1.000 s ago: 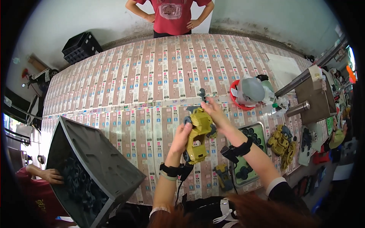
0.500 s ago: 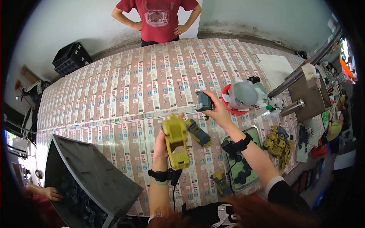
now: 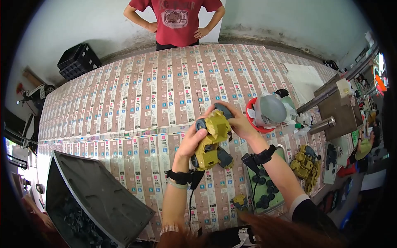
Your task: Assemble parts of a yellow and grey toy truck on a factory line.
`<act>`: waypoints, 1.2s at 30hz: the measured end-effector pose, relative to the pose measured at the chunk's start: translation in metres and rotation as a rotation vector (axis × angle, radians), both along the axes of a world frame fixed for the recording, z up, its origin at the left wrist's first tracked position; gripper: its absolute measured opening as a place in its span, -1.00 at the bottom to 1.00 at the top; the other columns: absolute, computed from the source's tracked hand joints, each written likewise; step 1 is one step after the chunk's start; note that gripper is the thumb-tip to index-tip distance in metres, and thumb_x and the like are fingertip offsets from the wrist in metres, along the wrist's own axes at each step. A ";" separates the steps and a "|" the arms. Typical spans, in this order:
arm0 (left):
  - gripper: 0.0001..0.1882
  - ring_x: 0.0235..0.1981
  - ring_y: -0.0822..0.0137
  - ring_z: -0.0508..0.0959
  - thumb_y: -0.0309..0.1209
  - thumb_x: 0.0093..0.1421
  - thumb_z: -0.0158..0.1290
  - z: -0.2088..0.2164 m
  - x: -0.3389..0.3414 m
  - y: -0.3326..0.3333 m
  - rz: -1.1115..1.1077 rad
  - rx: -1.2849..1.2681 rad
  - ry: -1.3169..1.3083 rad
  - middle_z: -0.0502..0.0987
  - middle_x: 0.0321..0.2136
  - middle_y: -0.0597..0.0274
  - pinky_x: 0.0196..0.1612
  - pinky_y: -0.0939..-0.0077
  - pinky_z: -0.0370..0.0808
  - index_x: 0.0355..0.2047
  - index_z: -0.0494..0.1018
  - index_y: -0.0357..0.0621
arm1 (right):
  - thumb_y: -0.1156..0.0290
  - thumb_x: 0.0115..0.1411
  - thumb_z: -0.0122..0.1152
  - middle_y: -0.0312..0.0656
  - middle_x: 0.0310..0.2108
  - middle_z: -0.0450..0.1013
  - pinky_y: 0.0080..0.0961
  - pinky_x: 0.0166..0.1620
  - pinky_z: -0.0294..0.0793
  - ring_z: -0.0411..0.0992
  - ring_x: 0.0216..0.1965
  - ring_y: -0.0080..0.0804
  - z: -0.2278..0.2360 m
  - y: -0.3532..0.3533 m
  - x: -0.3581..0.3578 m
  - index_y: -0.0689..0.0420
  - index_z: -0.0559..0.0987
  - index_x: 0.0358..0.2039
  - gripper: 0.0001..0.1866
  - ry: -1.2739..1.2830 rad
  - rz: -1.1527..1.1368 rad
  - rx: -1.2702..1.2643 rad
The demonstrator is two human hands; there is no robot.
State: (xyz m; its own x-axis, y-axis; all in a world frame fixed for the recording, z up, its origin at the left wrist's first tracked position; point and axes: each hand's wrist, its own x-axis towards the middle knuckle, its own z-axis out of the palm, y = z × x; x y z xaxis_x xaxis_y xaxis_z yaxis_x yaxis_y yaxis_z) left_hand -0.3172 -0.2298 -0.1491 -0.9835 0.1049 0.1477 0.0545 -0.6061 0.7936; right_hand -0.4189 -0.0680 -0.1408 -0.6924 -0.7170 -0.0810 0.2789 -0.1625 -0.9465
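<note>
My left hand (image 3: 191,141) is closed round a yellow toy truck body (image 3: 209,151), held tilted above the table, with dark round wheel-like parts along its left side. At the far end of the body, my right hand (image 3: 240,122) grips a dark grey plastic part (image 3: 223,110) against it; the fingers partly cover where they meet. Beneath the body, a dark grey toy vehicle (image 3: 225,158) lies on the table, mostly hidden. Closer to me lies another yellow-and-grey toy piece (image 3: 240,201).
A green tray (image 3: 271,175) with black wheels stands right, beside a pile of yellow toy parts (image 3: 307,163). Behind are a red basin (image 3: 250,113) and a metal stand (image 3: 337,111). A tilted grey crate (image 3: 103,188) of dark parts stands left. A person in red (image 3: 175,25) stands opposite.
My hands have come together: the dark grey part in my right hand now meets the yellow body, which has turned and moved right. The other person's hand has drawn back from the grey crate.
</note>
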 end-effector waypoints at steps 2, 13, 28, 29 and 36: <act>-0.47 -0.06 0.36 0.31 -0.22 0.12 -0.07 -0.016 -0.003 0.008 0.204 0.187 -0.124 0.26 -0.04 0.17 -0.02 0.47 0.26 0.02 0.11 -0.23 | 0.58 -0.08 -0.02 -0.25 -0.08 0.23 -0.57 -0.01 0.20 0.20 -0.02 -0.54 0.004 0.004 -0.002 0.14 0.15 0.09 -0.37 0.008 -0.093 0.050; -0.51 -0.06 0.31 0.34 -0.38 0.06 -0.01 -0.024 0.013 0.017 0.359 0.304 -0.099 0.25 -0.02 0.12 -0.03 0.43 0.30 -0.02 0.15 -0.31 | 0.38 0.02 0.16 -0.19 -0.03 0.19 -0.59 0.03 0.12 0.16 -0.01 -0.49 0.040 0.005 0.048 0.22 0.15 0.07 -0.38 0.254 -0.068 0.035; -0.70 0.11 0.19 0.12 -0.39 -0.12 0.05 -0.005 0.027 0.011 0.514 -0.102 0.046 -0.04 0.15 0.05 0.08 0.29 0.08 -0.33 0.44 -0.27 | 0.45 -0.06 0.23 -0.23 -0.10 0.24 -0.59 0.00 0.17 0.21 -0.07 -0.53 0.043 0.013 0.047 0.22 0.24 0.00 -0.41 0.157 0.007 0.012; -0.70 0.11 0.19 0.12 -0.39 -0.12 0.05 -0.005 0.028 0.011 0.512 -0.102 0.048 -0.04 0.15 0.05 0.08 0.29 0.08 -0.33 0.44 -0.27 | 0.45 -0.08 0.24 -0.24 -0.11 0.25 -0.59 0.01 0.16 0.21 -0.06 -0.51 0.044 0.014 0.048 0.21 0.25 0.00 -0.40 0.187 0.009 0.036; -0.70 0.04 0.20 0.19 -0.38 -0.11 0.08 -0.001 0.035 0.008 0.534 -0.204 0.079 -0.04 0.15 0.06 0.08 0.30 0.08 -0.32 0.45 -0.19 | 0.43 -0.16 0.29 -0.22 -0.14 0.24 -0.55 -0.01 0.18 0.22 -0.06 -0.45 0.051 0.017 0.046 0.25 0.31 -0.04 -0.39 0.587 0.021 0.227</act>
State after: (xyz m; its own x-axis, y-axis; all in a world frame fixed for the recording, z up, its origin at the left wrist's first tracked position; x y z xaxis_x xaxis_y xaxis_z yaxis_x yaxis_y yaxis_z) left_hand -0.2820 -0.2213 -0.1505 -0.8946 -0.3693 0.2517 0.3748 -0.3130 0.8727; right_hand -0.3725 -0.0515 -0.0898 -0.6534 -0.7406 0.1567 -0.2970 0.0604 -0.9530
